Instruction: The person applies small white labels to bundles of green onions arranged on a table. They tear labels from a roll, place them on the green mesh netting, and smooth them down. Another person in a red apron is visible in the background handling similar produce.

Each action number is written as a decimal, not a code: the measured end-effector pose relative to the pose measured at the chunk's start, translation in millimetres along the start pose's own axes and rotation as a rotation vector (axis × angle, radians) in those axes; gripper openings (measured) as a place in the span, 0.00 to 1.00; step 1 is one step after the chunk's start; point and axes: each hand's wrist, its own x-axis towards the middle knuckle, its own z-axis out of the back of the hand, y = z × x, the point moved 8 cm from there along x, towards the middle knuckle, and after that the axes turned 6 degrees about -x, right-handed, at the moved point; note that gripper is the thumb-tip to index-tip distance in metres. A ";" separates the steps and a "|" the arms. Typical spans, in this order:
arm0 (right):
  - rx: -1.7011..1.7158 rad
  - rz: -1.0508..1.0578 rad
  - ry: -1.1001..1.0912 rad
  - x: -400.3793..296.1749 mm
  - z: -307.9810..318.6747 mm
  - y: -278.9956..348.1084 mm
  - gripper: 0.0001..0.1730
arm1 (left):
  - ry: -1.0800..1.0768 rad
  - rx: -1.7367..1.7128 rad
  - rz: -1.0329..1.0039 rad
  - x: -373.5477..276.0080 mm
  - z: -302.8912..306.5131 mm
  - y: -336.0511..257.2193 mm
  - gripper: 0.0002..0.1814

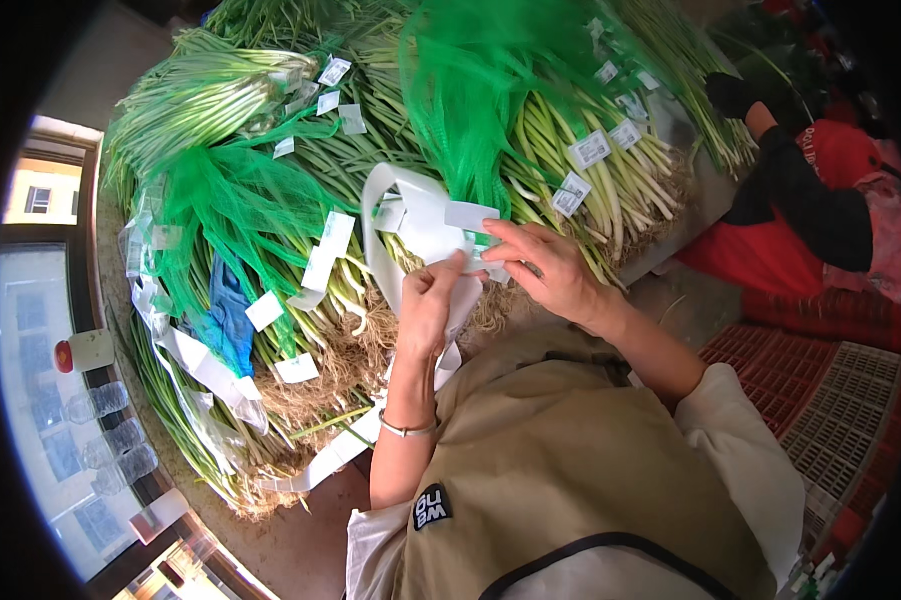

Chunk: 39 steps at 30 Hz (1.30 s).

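My left hand (429, 300) pinches the edge of a white label strip (405, 217) between thumb and fingers. Close by on the right, my right hand (544, 266) has its fingers spread at a small white label (471, 216), touching its edge. Green mesh netting (461, 112) lies just behind both hands, over bunches of green onions (570, 142) with pale stems and roots. More green netting (225, 195) with tags covers the onions at the left. The label strip loops down past my left wrist, and its other parts trail over the onion roots.
A co-worker in red and black (810, 195) is at the right, a gloved hand over more onions. Red plastic crates (773, 367) and a pale crate (844, 405) stand at the lower right. Plastic bottles (109, 401) stand along the window sill at the left. A blue cloth (229, 315) lies among the onions.
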 end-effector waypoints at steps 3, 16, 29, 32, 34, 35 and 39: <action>0.187 -0.162 -0.010 -11.0 1.1 -10.8 0.31 | 0.053 0.044 -0.042 1.0 0.7 8.4 0.11; 0.994 -1.083 0.110 -71.4 -44.9 -60.7 0.11 | 0.014 0.423 -0.245 -7.0 -12.8 1.6 0.09; 0.563 -0.856 0.064 -55.4 -40.7 -70.9 0.08 | 0.086 0.353 -0.310 -10.0 -23.7 -2.5 0.11; 0.606 -0.832 0.042 -49.9 -39.4 -63.2 0.09 | -0.005 0.599 -0.317 -9.3 -23.3 -12.3 0.10; 0.640 -0.789 0.033 -44.5 -39.6 -61.6 0.15 | -0.019 0.601 -0.372 -10.4 -28.1 -18.7 0.09; 0.652 -0.753 -0.006 -41.8 -35.9 -59.0 0.17 | -0.013 0.631 -0.370 -10.1 -29.4 -20.1 0.09; 0.670 -0.761 -0.022 -46.3 -21.3 -62.1 0.27 | 0.024 0.593 -0.357 -7.3 -28.4 -10.4 0.09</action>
